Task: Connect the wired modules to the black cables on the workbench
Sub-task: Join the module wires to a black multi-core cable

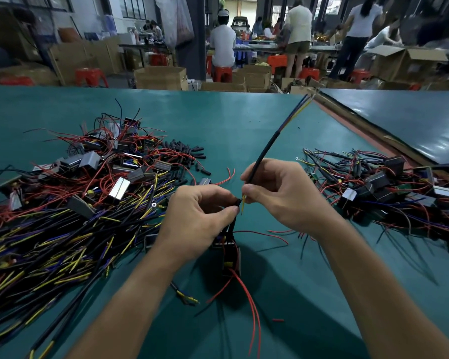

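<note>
Head view: left grip (200, 216) pinches a black lead coming up off the module (230, 257) below it, low over the desk (244, 125). Right grip (278, 195) is clenched on the black cable (267, 149) near its stripped end, its yellow core (243, 206) poking down between the two grips. Light, floppy stuff, I'd say, and the thin cores likely kink, so hold close to the tips. No bins on the desk: loose cables (49, 242) heaped left, wired modules (386, 187) heaped right. Cardboard boxes (161, 77) stand behind, contents can't tell.
</note>
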Demonstrator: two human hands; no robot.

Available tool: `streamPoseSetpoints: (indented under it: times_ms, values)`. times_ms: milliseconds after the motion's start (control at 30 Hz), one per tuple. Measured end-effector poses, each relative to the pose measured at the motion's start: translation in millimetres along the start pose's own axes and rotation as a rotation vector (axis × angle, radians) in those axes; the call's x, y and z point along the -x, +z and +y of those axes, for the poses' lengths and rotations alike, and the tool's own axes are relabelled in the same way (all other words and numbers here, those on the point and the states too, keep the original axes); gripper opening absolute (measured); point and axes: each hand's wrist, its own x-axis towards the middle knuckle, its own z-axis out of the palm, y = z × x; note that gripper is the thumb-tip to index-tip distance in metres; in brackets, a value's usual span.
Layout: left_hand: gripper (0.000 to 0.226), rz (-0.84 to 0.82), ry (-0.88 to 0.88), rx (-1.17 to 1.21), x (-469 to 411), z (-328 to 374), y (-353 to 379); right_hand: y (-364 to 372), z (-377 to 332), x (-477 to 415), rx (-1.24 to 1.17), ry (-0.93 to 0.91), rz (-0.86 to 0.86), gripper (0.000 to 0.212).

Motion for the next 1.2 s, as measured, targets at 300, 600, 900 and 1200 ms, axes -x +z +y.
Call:
streamPoseSetpoints:
  times_ms: [300, 600, 900, 1200]
  values:
    - [0.012, 0.066, 0.034, 0.075, -0.6, 5.1, 3.2, -0.2, -4.7, 0.9, -0.038, -0.018, 0.044, 0.018]
    - [0.016, 0.095, 0.020, 0.095, -0.9, 6.6, 0.4, 4.6, -7.0, 0.6, -0.084, -0.024, 0.134, 0.016]
    - [0.019, 0.132, 0.009, 0.119, -0.2, 9.8, 1.0, 1.8, -7.5, 1.1, -0.048, -0.004, 0.016, 0.025]
    - [0.009, 0.085, 0.017, 0.084, 0.7, 9.9, -0.7, 11.0, 2.2, 0.0, -0.020, -0.060, 0.027, 0.008]
